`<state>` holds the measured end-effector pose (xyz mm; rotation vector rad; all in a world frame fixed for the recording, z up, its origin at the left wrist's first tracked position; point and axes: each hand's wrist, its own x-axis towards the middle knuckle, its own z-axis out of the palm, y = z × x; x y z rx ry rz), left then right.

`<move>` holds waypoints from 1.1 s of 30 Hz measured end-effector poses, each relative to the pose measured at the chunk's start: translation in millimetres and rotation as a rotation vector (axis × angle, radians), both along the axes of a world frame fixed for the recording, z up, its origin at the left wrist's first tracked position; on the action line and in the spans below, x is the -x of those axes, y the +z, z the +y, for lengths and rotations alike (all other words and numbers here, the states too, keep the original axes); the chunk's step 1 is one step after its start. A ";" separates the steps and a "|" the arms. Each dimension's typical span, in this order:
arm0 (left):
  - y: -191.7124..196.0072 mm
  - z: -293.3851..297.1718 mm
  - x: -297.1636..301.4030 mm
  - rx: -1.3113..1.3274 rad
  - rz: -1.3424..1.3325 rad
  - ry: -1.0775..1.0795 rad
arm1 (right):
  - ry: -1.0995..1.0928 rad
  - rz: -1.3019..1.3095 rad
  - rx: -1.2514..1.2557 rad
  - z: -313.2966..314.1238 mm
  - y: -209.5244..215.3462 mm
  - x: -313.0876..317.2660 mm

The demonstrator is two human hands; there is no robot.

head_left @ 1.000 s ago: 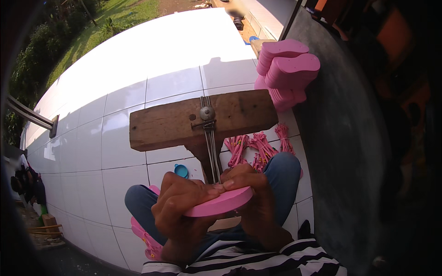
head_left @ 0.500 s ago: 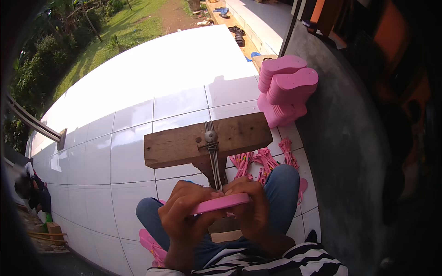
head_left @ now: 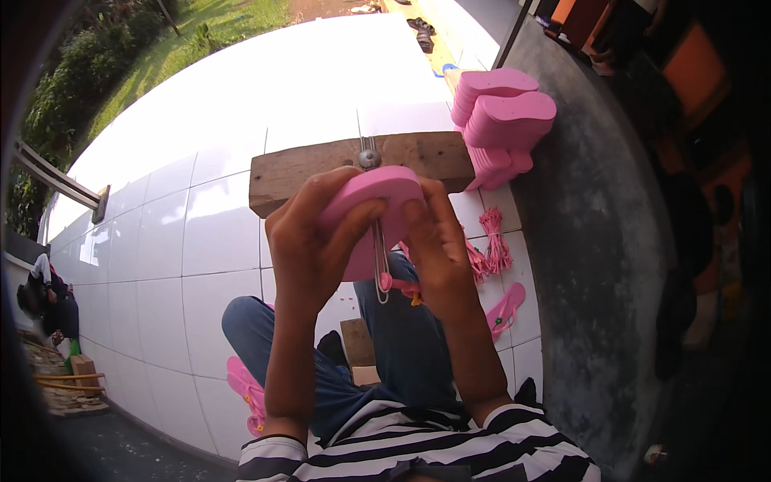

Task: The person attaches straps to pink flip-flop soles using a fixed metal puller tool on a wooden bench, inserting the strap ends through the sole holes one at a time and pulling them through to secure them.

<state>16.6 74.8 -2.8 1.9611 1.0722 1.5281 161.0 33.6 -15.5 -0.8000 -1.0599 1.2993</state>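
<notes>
A pink flip-flop sole [head_left: 398, 183] is gripped at its two edges, tilted up in front of the wooden beam [head_left: 293, 173]. On its left edge my left hand [head_left: 309, 229] is closed, thumb pressed on the near face. My right hand [head_left: 438, 253] closes on the right edge, its thumb also against the sole. Thin metal rods [head_left: 380, 257] come from the bolt [head_left: 369, 159] on the beam and run down past the near face of the sole. A pink strap [head_left: 399, 284] with a yellow ornament hangs at their looped end, below my right hand.
Stacked pink soles [head_left: 514, 120] stand by the grey wall [head_left: 594, 265] at the right. Bundled pink straps [head_left: 495, 241] lie on the white tiles beyond my right knee. Finished flip-flops lie at right [head_left: 506, 312] and left [head_left: 247, 394]. Another person [head_left: 55, 297] is at far left.
Both hands have raised the sole toward the beam and turned its broad face into view. The rods and the hanging strap now show in front of it.
</notes>
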 end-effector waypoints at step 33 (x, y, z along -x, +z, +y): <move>-3.0 -50.9 1.3 0.153 -0.251 -0.154 | -0.115 -0.108 -0.121 -43.5 -10.1 -2.8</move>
